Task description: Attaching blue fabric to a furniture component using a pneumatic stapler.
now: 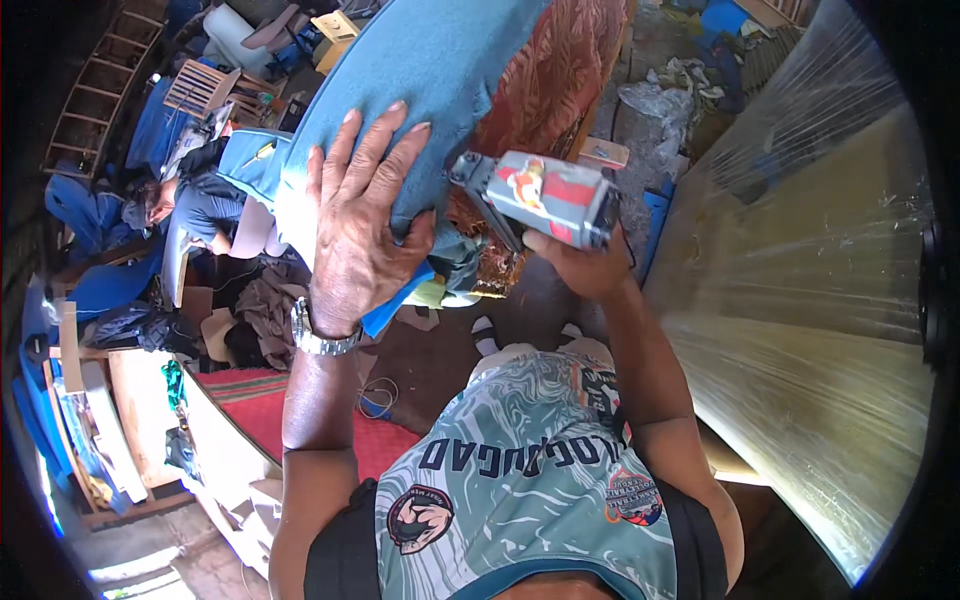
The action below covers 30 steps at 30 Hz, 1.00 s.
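Tool [550, 195], gripped by your right hand [588, 264], close to blue cloth [420, 60] on which your left hand [362, 225] lies flat, spread; any slip leftward could injure it.

The blue cloth [425, 65] looks matt, the plastic wrap [800, 270] glossy, the wristwatch [328, 346] metal.

On my feed, daylight from the left bleaches the edge of the blue upholstery [425, 65] and the lower-left floor [148, 570], glare streaks the plastic wrap [800, 290], and black-rimmed fisheye distortion bows the ladder [92, 119].
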Available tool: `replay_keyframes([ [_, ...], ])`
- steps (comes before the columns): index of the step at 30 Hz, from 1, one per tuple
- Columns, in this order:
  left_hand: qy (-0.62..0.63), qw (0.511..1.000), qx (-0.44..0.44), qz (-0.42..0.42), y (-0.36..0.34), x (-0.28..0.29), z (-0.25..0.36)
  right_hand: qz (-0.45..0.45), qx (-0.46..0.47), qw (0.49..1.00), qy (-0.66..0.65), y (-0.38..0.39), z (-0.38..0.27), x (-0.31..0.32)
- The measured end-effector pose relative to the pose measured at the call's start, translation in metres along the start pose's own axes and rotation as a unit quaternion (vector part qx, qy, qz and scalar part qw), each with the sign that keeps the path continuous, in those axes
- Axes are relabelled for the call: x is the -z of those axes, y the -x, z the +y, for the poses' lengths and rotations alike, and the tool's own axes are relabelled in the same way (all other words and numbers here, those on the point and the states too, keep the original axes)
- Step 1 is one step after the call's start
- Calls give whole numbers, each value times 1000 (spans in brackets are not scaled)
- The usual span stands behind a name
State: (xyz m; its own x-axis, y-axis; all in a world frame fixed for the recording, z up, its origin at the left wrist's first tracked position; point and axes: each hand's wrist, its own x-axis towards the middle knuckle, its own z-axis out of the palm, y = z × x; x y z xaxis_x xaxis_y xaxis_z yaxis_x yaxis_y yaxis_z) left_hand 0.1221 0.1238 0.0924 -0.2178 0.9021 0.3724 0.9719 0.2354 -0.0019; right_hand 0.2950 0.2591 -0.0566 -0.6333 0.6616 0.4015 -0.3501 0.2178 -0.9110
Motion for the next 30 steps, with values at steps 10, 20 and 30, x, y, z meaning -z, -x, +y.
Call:
replay_keyframes([
  [10, -4, 1000, 5, -4, -2, 4, 6, -11, 23, 1000, 5, 8, 0, -7],
  [20, -16, 999, -14, -44, -1, 11, 2, -62, 46, 995, 69, 7, -9, 1],
  [30, 29, 992, -39, -117, -6, 20, -2, -105, 147, 961, 210, 30, 37, -1],
])
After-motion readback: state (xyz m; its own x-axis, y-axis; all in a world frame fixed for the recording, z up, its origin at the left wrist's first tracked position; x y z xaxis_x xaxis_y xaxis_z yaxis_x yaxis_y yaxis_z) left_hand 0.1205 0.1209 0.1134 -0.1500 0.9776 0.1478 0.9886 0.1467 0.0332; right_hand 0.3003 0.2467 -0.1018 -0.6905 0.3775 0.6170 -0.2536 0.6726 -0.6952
